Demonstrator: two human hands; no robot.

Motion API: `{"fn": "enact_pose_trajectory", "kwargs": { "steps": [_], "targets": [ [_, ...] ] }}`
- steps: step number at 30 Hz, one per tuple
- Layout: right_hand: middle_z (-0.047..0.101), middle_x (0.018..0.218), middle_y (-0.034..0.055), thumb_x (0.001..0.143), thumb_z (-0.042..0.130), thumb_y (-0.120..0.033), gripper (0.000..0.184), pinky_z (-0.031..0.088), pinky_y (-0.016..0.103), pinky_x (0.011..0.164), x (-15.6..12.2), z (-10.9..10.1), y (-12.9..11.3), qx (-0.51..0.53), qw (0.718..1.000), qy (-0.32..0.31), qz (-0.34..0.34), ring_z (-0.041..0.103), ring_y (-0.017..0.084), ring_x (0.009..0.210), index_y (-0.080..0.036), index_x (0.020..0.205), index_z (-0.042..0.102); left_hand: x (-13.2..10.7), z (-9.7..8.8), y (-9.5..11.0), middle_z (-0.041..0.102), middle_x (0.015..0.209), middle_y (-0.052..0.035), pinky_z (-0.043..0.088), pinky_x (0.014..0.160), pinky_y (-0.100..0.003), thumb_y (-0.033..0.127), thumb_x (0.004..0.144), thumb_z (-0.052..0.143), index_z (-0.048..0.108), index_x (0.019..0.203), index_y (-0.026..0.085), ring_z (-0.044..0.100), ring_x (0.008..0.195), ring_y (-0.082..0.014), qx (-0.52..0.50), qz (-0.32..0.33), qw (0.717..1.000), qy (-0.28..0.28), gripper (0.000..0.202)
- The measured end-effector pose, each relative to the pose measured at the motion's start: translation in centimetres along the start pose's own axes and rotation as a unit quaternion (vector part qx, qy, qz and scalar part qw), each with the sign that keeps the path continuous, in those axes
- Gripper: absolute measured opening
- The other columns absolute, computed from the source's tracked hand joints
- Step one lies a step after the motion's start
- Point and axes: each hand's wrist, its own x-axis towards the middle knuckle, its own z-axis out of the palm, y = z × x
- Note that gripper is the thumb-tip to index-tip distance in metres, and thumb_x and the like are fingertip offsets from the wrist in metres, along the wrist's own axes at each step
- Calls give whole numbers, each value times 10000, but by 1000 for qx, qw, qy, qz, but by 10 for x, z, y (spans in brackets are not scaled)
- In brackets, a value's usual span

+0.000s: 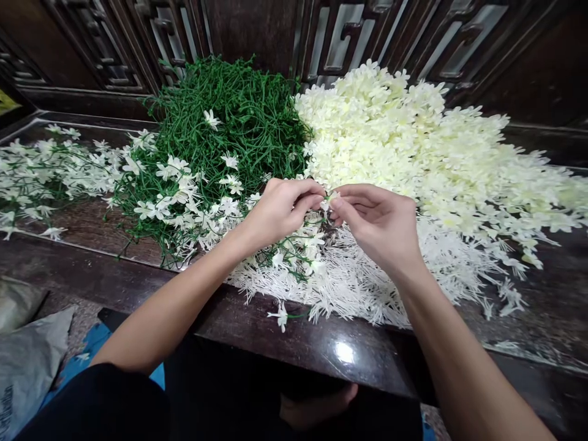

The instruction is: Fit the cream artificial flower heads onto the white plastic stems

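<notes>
My left hand (280,208) is closed in a pinch on a thin green plastic stem with small white blossoms (298,251) that hangs below it. My right hand (376,223) is pinched on a small cream flower head (331,199), held tip to tip against the left fingers. Both hands hover over a heap of white spiky plastic pieces (358,282) on a dark wooden bench (321,343). Behind my left hand lies a tangle of bare green stems (239,116). A large pile of loose cream flower heads (413,141) lies behind my right hand.
Finished stems with white flowers (41,171) are spread along the bench at the left. One loose sprig (281,315) lies near the bench's front edge. Carved dark wood panels (349,37) stand behind. Grey sacks (27,349) lie on the floor at lower left.
</notes>
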Motion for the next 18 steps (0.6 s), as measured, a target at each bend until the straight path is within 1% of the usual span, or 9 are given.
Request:
{"fn": "enact_pose_trajectory", "kwargs": {
  "steps": [3,6,9,11,14,18],
  "targets": [
    [677,714,0,804,717,-158,43,567,288,574,0,0,1,0,1000,-6,1,630,130,576,-195,823,706,0,0,1,759,807,-21,505,726,-276,198,925,568,718,899,164,694,731,-136,-16,-17,1000,10,156],
    [680,755,10,829,691,-175,25,578,302,633,-1,0,2,-2,1000,-20,-5,648,142,643,-196,841,686,1,1,0,757,809,-26,503,754,-293,235,928,580,714,881,159,689,724,-136,-30,-33,999,16,161],
    [685,797,21,847,666,-174,31,592,327,706,-3,0,3,-30,999,-25,-25,669,160,720,-199,865,671,0,1,-1,747,787,-22,491,727,-289,255,927,588,714,856,163,668,704,-135,-14,-34,999,15,171],
    [693,806,22,853,650,-161,45,601,341,727,-4,0,3,-59,997,-22,-49,676,163,725,-201,868,666,0,1,-1,745,784,-20,483,699,-274,231,920,590,712,847,163,662,705,-133,-4,-22,1000,13,157],
    [704,807,23,866,624,-146,68,618,345,704,-5,2,3,-84,993,-27,-83,694,164,698,-201,884,659,-1,1,0,734,766,-15,467,637,-244,181,915,565,699,842,163,654,682,-125,-2,1,1000,7,154],
    [708,797,22,889,599,-129,87,621,321,640,-7,3,6,-83,991,-30,-103,724,170,696,-208,906,631,-1,0,2,666,656,8,433,566,-222,142,914,515,676,841,162,602,582,-103,-4,26,1000,0,178]
  ]
}}
